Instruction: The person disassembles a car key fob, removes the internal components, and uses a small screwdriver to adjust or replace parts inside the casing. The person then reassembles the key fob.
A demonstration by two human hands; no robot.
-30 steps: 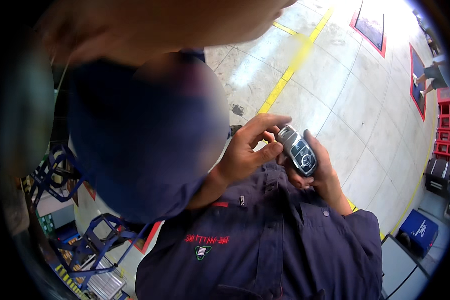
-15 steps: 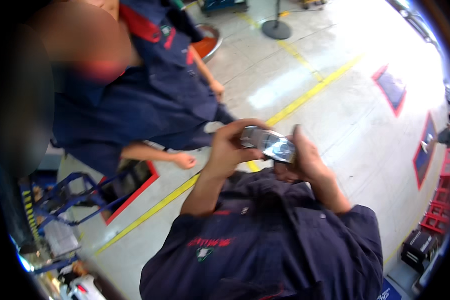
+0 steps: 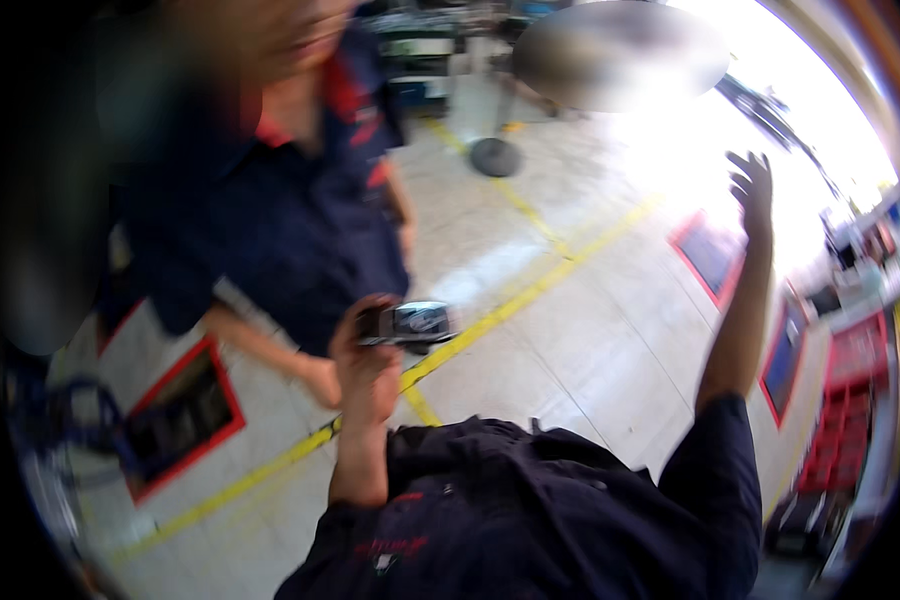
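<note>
My left hand (image 3: pixel 362 345) is closed round one end of a small, glossy black-and-silver block-shaped object (image 3: pixel 426 321), held out in front of my chest. Its shiny face mirrors the light; motion blur hides what kind of thing it is. Far out to the right, my right hand (image 3: pixel 753 192) is raised at the end of a stretched arm. Its fingers are spread and nothing is in them. Close on the left stands a co-worker in a dark blue shirt (image 3: pixel 270 225), whose lowered hand (image 3: pixel 320 380) is just left of my left forearm.
Yellow lines (image 3: pixel 515 305) cross the pale floor. Red-framed dark floor panels (image 3: pixel 232 385) lie at left and right. A round black stand base (image 3: pixel 496 157) stands ahead. Red bins (image 3: pixel 838 440) line the right side; a blue metal frame (image 3: pixel 65 425) is at far left.
My right hand has let go of the glossy object and swung far out to the right. The left hand has moved left with the object. My view has tilted up.
</note>
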